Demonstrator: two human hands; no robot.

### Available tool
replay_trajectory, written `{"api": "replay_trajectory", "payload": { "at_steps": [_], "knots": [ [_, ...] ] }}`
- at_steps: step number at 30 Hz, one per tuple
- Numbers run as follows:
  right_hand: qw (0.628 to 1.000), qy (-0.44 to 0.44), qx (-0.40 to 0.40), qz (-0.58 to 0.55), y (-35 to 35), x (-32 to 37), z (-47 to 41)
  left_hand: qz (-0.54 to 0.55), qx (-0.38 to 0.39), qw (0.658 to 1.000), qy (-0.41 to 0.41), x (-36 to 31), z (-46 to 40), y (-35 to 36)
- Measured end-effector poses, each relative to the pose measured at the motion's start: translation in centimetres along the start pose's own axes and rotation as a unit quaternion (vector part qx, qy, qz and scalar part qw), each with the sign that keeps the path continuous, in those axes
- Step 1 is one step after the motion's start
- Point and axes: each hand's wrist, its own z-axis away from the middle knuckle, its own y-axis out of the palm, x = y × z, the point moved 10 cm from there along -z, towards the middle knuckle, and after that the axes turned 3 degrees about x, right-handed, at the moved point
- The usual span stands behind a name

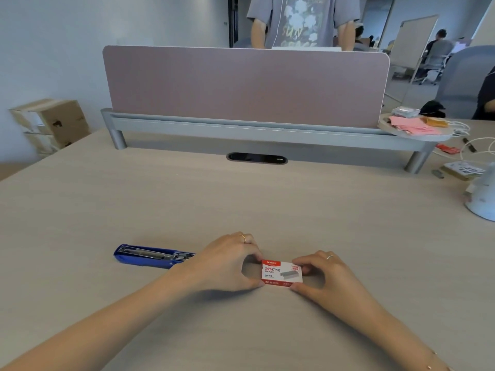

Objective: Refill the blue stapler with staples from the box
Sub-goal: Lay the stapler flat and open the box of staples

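The box (282, 273) lies flat on the desk (241, 196), label up and closed, so its contents cannot be seen. The left hand (225, 263) pinches its left end between thumb and fingers; the right hand (325, 277) pinches the right end. The stapler (150, 256) lies just left of the left hand, opened out, its metal channel facing up.

A small red-and-white cardboard box of staples (282, 273) lies flat on the pale wood-grain table (241, 199), pinched at its short ends between the fingers (257, 257) of the left hand (225, 261) and those of the right hand (325, 277). Just left of the left hand, the long blue stapler (150, 256) lies on the table with its metal channel showing. A mauve fabric divider panel (245, 84) stands across the far edge.
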Motion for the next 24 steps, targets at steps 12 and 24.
{"api": "replay_trajectory", "payload": {
  "at_steps": [12, 24],
  "knots": [
    [1.000, 0.019, 0.015, -0.008, 0.4, -0.4, 0.2, 0.018, 0.006, 1.000, 0.009, 0.1, 0.4, -0.2],
    [1.000, 0.009, 0.016, 0.000, 0.3, -0.5, 0.8, 0.011, 0.027, 0.999, 0.017, -0.2, 1.1, -0.4]
  ]
}}
